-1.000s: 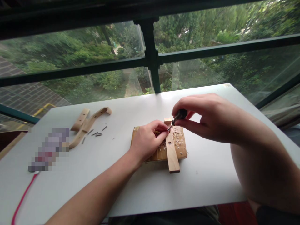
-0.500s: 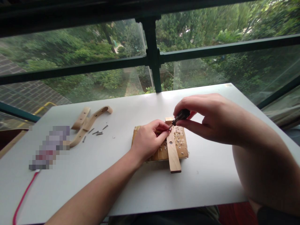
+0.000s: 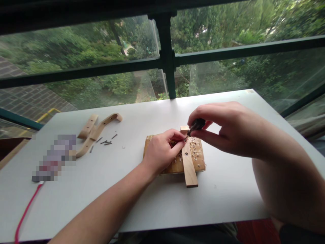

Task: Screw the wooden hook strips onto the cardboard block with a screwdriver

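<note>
Right hand (image 3: 223,130): clamped on the screwdriver (image 3: 197,125).
Left hand (image 3: 161,149): pinched at its tip; whether around anything, cannot tell.
Wooden strip (image 3: 191,171): beneath both hands, across a block (image 3: 200,163).
Set screw (image 3: 186,154): apparently done.
Driver's tip: seemingly unfinished.
Loose screws (image 3: 108,143): left of both hands, unused.

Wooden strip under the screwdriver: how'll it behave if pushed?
Likely stiff: the wooden strip looks like solid wood. Probably resists sliding, since a screw sits in it, though whether it bites the block is hidden. Pressing the near end might tip it, as that end overhangs.
</note>
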The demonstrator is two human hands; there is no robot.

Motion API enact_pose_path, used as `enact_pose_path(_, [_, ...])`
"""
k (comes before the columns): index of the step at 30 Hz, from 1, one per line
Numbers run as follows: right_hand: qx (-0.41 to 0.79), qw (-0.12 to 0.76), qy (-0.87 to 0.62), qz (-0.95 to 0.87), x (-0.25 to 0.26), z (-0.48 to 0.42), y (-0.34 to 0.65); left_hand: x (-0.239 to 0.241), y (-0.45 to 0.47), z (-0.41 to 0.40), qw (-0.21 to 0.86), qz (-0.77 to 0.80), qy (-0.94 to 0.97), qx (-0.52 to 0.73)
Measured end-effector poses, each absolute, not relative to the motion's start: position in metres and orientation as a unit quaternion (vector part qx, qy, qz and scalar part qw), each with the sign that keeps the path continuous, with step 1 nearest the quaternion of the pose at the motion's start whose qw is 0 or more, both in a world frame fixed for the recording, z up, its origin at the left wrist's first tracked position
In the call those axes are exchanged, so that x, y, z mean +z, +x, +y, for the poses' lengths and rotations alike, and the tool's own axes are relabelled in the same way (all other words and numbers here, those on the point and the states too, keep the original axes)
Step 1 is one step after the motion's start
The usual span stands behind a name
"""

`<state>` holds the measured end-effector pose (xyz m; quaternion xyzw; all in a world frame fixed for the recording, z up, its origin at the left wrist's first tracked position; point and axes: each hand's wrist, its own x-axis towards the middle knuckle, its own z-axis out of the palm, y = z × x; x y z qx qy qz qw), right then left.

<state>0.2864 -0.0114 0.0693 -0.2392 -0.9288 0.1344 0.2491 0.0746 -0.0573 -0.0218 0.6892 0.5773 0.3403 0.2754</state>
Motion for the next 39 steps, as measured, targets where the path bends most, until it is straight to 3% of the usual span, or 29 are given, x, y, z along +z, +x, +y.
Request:
enact_pose_path(27, [0.117, 0.239, -0.258, -0.929, 0.065, -0.014, 0.281, -0.021, 0.078, -0.058, 0.222, 0.576, 0.713, 0.332])
enact_pose_path(39, [0.128, 0.308, -0.259, -0.906, 0.044, -0.009, 0.258, -0.024, 0.078, -0.056, 0.171, 0.570, 0.733, 0.330])
